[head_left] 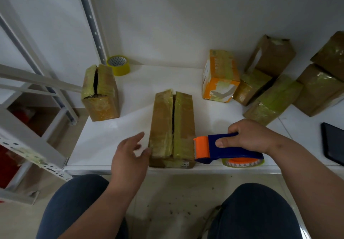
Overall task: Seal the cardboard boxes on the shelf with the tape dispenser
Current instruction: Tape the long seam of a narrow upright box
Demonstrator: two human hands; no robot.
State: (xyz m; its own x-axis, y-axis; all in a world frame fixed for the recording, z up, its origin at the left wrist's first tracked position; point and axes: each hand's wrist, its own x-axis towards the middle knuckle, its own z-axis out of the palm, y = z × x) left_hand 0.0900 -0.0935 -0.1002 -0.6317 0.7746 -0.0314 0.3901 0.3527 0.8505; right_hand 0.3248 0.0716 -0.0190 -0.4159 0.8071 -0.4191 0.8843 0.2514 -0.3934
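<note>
- The right hand (pixel 249 136) is wrapped around the blue handle of the tape dispenser (pixel 223 150), thumb on the near side, fingers curled over the top. Solid grasp.
- The dispenser's orange front end sits right up against the near right edge of the middle cardboard box (pixel 172 128), and its tape roll hangs at the front lip of the white shelf (pixel 111 136).
- That middle box lies lengthwise at the front edge of the shelf. Its top flaps have a dark gap running down the centre, so the seam's unsealed. There's old yellowish tape all over it.
- The left hand (pixel 130 155) is loose and holding nothing, fingers relaxed and spread, fingertips at or just beside the box's near left corner. It's a bit blurry, so I can't say if it's actually touching.
- Another split-top box (pixel 100 93) stands further back on the left, flaps also gaping.
- A spare roll of yellow tape (pixel 118 65) sits behind it by the shelf upright.
- Off to the right there's an orange and white box (pixel 220 76) plus a bunch of taped brown boxes (pixel 273 99) huddled together.
- A dark flat thing (pixel 333 142) lies at the far right edge, maybe a tablet, can't tell.
</note>
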